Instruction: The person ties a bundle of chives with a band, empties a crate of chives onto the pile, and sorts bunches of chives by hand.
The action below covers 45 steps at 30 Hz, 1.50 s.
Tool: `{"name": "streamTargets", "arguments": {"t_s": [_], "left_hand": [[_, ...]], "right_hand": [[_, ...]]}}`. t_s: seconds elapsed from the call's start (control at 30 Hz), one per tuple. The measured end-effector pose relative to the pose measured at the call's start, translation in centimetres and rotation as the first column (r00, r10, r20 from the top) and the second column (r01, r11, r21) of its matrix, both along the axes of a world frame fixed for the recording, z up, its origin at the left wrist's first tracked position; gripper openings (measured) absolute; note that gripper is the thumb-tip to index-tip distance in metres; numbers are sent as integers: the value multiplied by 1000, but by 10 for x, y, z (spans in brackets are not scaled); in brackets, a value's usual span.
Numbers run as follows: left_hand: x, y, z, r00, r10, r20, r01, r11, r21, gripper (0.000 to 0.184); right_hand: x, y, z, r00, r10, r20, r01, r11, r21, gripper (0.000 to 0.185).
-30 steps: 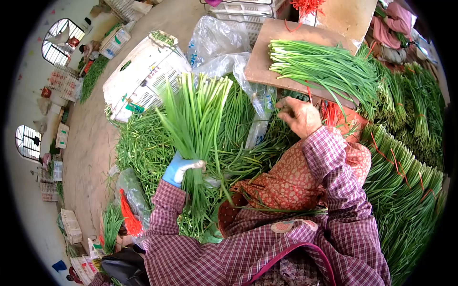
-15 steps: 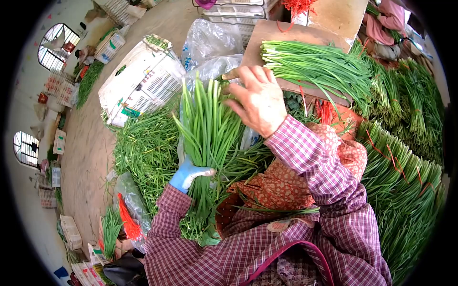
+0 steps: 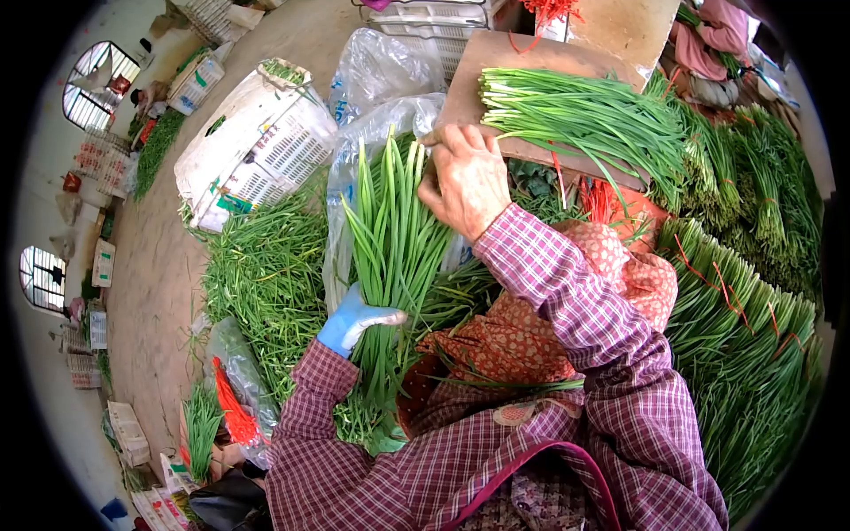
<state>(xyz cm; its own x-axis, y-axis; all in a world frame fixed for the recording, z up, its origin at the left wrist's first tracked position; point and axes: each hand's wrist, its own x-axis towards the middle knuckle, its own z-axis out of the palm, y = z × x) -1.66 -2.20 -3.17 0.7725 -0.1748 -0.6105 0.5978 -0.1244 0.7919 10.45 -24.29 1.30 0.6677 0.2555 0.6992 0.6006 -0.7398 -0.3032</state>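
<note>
A bunch of garlic chives (image 3: 390, 230) stands upright in front of me, pale cut ends at the top. My left hand (image 3: 359, 320), in a blue and white glove, is closed round its lower part. My bare right hand (image 3: 465, 177) is at the right side of the pale ends, its fingers curled and pinching at the stalks; the fingertips are partly hidden. Just beyond it, a pile of garlic chives (image 3: 575, 124) lies on a brown board (image 3: 465, 97). Loose green leaves (image 3: 266, 283) are heaped left of the bunch.
A white crate (image 3: 274, 150) and clear plastic bags (image 3: 385, 75) are ahead. Tied chive bundles (image 3: 744, 372) are stacked on my right. Red ties (image 3: 235, 407) lie at lower left, with more red ties (image 3: 598, 202) beside the board. Another person's pink sleeve (image 3: 722, 26) shows at upper right.
My right hand has moved slightly left and down, and its fingers have curled in against the stalk ends. My left hand keeps its hold on the bunch. The view has shifted slightly.
</note>
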Motion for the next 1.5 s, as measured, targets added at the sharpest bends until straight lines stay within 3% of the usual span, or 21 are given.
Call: {"name": "streamTargets", "arguments": {"t_s": [0.1, 0.23, 0.3, 0.37, 0.43, 0.5, 0.53, 0.57, 0.6, 0.67, 0.7, 0.77, 0.83, 0.93, 1.1, 1.17, 1.23, 1.3, 1.37, 1.43, 1.5], "left_hand": [[-6, 5, -13, 998, 11, 57, -7, 998, -64, 78], [-19, 36, -48, 992, 123, 22, -118, 982, -149, 77], [-25, 32, -32, 977, 185, 108, -179, 982, -62, 58], [-29, 48, -39, 964, 195, 179, -146, 956, -256, 66], [-30, 56, -47, 963, 216, 160, -158, 938, -310, 52], [-30, 69, -77, 947, 319, 27, -297, 909, -293, 31], [-24, 55, -60, 952, 306, 24, -278, 894, -351, 25], [-18, 42, -47, 950, 311, 30, -281, 892, -353, 25], [-13, 30, -37, 957, 285, 59, -243, 895, -373, 27], [-3, 16, -38, 968, 240, 76, -189, 892, -410, 33], [5, 3, -49, 947, 279, 160, -203, 904, -377, 33], [9, -47, 2, 959, 252, 133, -156, 854, -496, 32], [14, -88, 7, 968, 164, 189, -16, 795, -606, 32], [6, -142, 5, 991, 74, 108, 26, 698, -716, 35], [-16, -172, -22, 995, -16, 102, 90, 613, -785, 55], [-17, -156, -53, 958, -109, 264, 272, 627, -730, 59], [-22, -137, -20, 960, -175, 220, 276, 729, -627, 68], [-20, -123, -21, 967, -57, 250, 201, 772, -603, 63], [-3, -101, -23, 972, 8, 236, 166, 685, -709, 42], [10, -87, -17, 944, 72, 323, 217, 603, -768, 26], [20, -80, -7, 905, 124, 408, 277, 557, -783, 31]], "right_hand": [[19, -18, 1, 974, -200, -110, 179, 968, -174, 27], [48, -87, 3, 933, -338, 121, 341, 940, -10, 19], [49, -124, 8, 883, -442, 158, 447, 895, 7, 12], [42, -150, 4, 873, -475, 112, 488, 859, -153, 9], [26, -156, -6, 907, -419, -46, 384, 866, -320, 15], [11, -142, -20, 801, -473, -367, 248, 820, -515, 19], [-1, -134, -24, 917, -252, -309, 102, 897, -430, 31], [-6, -120, -24, 835, -191, -516, 20, 948, -319, 49], [-5, -110, -35, 855, 65, -514, -136, 986, -101, 62], [-7, -82, -27, 557, 410, -723, -298, 911, 287, 87], [-2, -71, -39, 311, 626, -715, -281, 779, 561, 86], [6, -56, -42, 33, 824, -565, -214, 558, 802, 84], [-1, -50, -48, -119, 960, -252, 51, 259, 964, 86], [7, -65, -87, -250, 968, -31, 259, 98, 961, 93], [-11, -86, -139, -152, 981, 120, 253, -79, 964, 86], [-12, -88, -161, -86, 974, 208, 217, -186, 958, 82], [-12, -89, -172, -34, 964, 263, 200, -251, 947, 77], [-13, -87, -175, 10, 959, 284, 212, -280, 936, 70], [9, -84, -231, 104, 990, 99, 179, -116, 977, 67], [5, -81, -222, 85, 989, 118, 168, -131, 977, 65], [3, -77, -224, 95, 989, 117, 215, -136, 967, 64]]}}
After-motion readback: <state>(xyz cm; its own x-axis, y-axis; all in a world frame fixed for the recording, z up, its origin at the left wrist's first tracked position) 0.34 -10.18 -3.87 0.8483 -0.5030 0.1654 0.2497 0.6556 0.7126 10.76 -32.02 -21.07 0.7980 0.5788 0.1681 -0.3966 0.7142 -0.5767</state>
